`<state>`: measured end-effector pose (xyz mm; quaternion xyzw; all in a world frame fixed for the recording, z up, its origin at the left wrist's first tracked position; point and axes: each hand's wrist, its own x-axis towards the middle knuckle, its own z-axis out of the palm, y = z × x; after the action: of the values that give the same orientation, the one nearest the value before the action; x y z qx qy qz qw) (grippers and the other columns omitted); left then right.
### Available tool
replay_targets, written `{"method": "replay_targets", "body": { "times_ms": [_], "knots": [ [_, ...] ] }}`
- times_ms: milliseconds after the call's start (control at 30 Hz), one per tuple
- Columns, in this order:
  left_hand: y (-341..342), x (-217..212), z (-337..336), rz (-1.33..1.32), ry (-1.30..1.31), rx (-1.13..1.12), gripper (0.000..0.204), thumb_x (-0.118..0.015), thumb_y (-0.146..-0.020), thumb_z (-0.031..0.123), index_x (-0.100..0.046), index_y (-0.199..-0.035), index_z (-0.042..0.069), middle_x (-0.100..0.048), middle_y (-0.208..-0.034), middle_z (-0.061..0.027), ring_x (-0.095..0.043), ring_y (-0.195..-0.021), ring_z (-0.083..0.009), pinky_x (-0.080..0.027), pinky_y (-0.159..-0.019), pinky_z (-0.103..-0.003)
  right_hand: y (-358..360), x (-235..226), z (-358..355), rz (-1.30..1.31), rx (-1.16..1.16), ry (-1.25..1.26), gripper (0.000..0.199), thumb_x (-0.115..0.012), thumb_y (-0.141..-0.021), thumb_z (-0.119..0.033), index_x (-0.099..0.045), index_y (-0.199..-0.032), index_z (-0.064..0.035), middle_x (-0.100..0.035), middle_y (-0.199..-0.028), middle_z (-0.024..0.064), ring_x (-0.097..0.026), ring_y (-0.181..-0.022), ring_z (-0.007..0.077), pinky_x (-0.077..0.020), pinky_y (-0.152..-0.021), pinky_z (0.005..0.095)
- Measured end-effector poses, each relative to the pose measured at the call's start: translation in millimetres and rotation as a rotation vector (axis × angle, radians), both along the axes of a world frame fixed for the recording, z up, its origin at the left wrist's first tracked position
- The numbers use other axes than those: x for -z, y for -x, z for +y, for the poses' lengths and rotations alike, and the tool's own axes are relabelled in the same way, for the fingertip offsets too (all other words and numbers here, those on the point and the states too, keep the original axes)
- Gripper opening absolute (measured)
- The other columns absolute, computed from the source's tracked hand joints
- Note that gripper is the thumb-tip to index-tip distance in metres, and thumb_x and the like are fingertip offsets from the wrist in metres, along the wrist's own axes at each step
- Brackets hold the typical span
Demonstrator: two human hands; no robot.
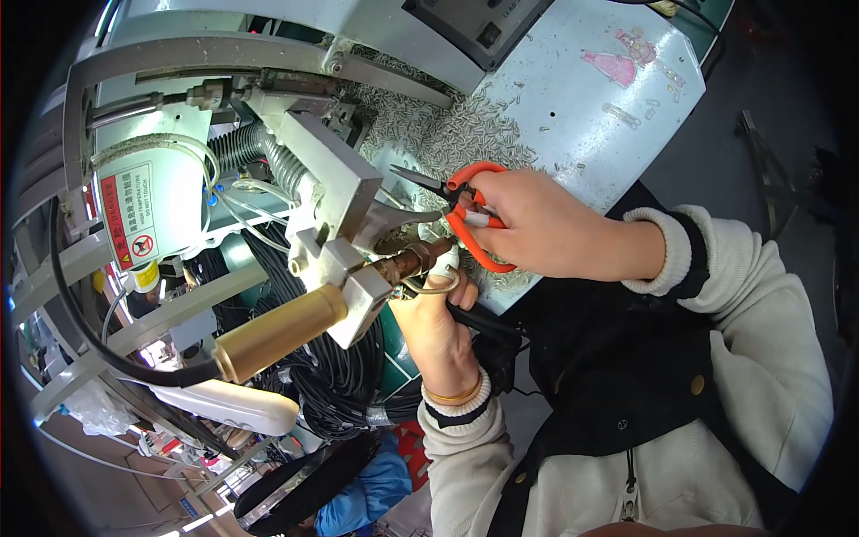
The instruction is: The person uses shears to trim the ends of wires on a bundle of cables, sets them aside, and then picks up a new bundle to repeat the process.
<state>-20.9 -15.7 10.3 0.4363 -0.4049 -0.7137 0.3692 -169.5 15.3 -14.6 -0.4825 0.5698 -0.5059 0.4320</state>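
Note:
My right hand is closed round the orange handles of a pair of long-nose pliers. Their dark, narrow jaws point left, over the loose metal bits by the machine. Lower down, my left hand has its fingers curled up beside the machine's brownish metal tip. Something white shows at its fingertips, and the metal tip partly hides them; what they pinch cannot be made out. A black cable runs out to the right, just below that hand. The brass-coloured cylinder is joined to the tip through a metal block.
Many small metal pieces lie scattered over the pale machine table. A grey metal frame and a warning-labelled housing stand at left. Coiled black cables hang below. A person's blue sleeve shows at the bottom.

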Motion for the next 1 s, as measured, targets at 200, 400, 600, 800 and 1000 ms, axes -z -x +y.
{"method": "replay_targets", "body": {
  "times_ms": [200,400,600,800,1000],
  "knots": [
    [0,0,-1,0.009,-0.026,-0.003,0.019,-0.059,-0.075,0.003,-0.051,-0.091,-0.002,-0.047,-0.068,-0.002,-0.037,-0.05,-0.008,-0.03,-0.043,-0.022,-2,0,2,-0.014,0.037,0.079,0.02,-0.057,-0.08,-0.017,-0.049,-0.083,0.0017,-0.047,-0.057,0.0077,-0.042,-0.047,0.0143,-0.0368,-0.045,0.0275],
    [-12,-6,11,0.008,-0.071,0.073,0.02,-0.056,-0.078,0.003,-0.053,-0.097,-0.004,-0.052,-0.072,-0.0054,-0.045,-0.056,-0.0105,-0.036,-0.048,-0.022,4,-13,18,-0.243,-0.028,-0.007,0.017,-0.057,-0.08,-0.015,-0.049,-0.081,0.0003,-0.045,-0.058,0.0031,-0.041,-0.05,0.0093,-0.0358,-0.046,0.025],
    [-27,-9,50,-0.082,0.02,-0.098,0.022,-0.054,-0.081,0.002,-0.053,-0.101,-0.005,-0.059,-0.085,-0.0115,-0.056,-0.076,-0.0179,-0.045,-0.07,-0.028,19,-9,43,-0.05,0.025,0.047,0.015,-0.057,-0.08,-0.014,-0.05,-0.083,-0.0008,-0.045,-0.06,0.0006,-0.044,-0.052,0.0071,-0.0356,-0.047,0.0219],
    [-28,-11,81,-0.248,0.137,0.072,0.02,-0.054,-0.082,0.003,-0.054,-0.1,-0.005,-0.059,-0.09,-0.0105,-0.057,-0.08,-0.0181,-0.043,-0.08,-0.03,7,-16,63,0.094,0.156,0.461,0.017,-0.063,-0.076,-0.011,-0.052,-0.085,-0.0006,-0.05,-0.062,0.004,-0.05,-0.055,0.01,-0.0395,-0.051,0.0226],
    [-30,2,90,-0.401,0.375,0.211,0.023,-0.053,-0.084,0.007,-0.054,-0.104,-0.005,-0.06,-0.09,-0.0096,-0.056,-0.08,-0.0166,-0.042,-0.08,-0.03,5,-24,66,0.105,-0.235,0.145,0.014,-0.067,-0.072,-0.008,-0.057,-0.08,-0.001,-0.059,-0.073,0.0087,-0.058,-0.064,0.0161,-0.0435,-0.055,0.0242]
  ]
}}
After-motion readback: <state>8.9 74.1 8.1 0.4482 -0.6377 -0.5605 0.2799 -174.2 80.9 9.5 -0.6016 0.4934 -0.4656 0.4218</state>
